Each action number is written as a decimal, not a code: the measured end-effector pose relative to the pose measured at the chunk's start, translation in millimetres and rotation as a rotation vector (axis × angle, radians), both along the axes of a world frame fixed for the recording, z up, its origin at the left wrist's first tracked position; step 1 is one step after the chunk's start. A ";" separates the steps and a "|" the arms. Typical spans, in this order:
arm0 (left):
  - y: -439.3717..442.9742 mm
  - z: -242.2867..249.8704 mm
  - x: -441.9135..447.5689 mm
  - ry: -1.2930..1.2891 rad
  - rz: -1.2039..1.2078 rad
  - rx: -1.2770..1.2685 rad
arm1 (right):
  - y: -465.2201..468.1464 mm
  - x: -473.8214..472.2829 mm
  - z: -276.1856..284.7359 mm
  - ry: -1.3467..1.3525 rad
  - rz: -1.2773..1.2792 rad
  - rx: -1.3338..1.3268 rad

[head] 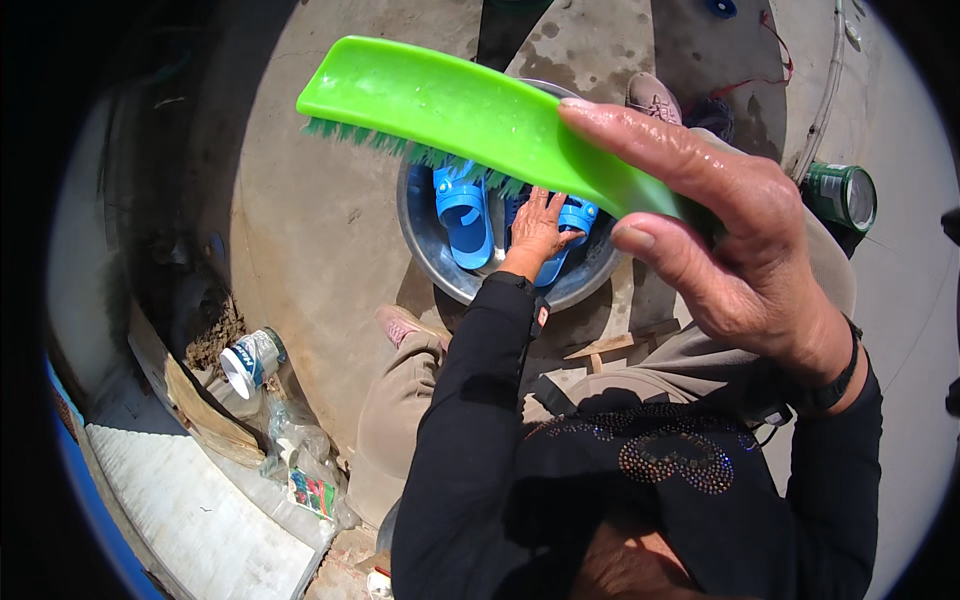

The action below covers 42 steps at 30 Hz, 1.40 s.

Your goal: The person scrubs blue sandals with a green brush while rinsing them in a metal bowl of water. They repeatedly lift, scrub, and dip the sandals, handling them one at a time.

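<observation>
My right hand point(750, 247) grips the handle of a wet, bright green plastic scrub brush point(450, 112), raised close to the camera. Its darker green bristles point(420, 150) face down and left. Beneath the brush, a round metal basin point(427, 259) stands on the ground between my legs. Inside lie blue plastic sandals; the left one point(463, 217) shows its strap and footbed, while its toe end is behind the brush. My left hand point(538, 225) reaches in, fingers spread, touching the right sandal point(577, 216). Whether it grips that sandal is not clear. Something dark lies between the sandals.
A green can point(840, 196) and a long pole point(821, 112) are at the right. Wood scraps point(607, 346) lie near the basin. At lower left are a tipped white-and-blue container point(255, 362), a curved board point(195, 397), plastic bags point(300, 442) and a white panel point(199, 510).
</observation>
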State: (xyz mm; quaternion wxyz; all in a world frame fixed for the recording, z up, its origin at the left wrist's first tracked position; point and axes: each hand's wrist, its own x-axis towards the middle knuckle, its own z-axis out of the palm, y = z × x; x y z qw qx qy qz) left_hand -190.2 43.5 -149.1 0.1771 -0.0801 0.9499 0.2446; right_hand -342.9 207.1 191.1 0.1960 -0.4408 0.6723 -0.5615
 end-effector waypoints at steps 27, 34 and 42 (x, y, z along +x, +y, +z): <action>-38.7 45.4 53.9 0.437 0.787 0.265 | -13.7 -3.1 16.7 -0.592 0.036 0.083; -71.8 27.8 43.7 0.117 0.788 0.435 | -13.3 -3.6 8.7 -0.515 0.058 -0.001; -31.5 -1.4 58.4 -0.180 1.338 1.174 | -16.7 -3.1 -2.8 -0.442 0.010 -0.027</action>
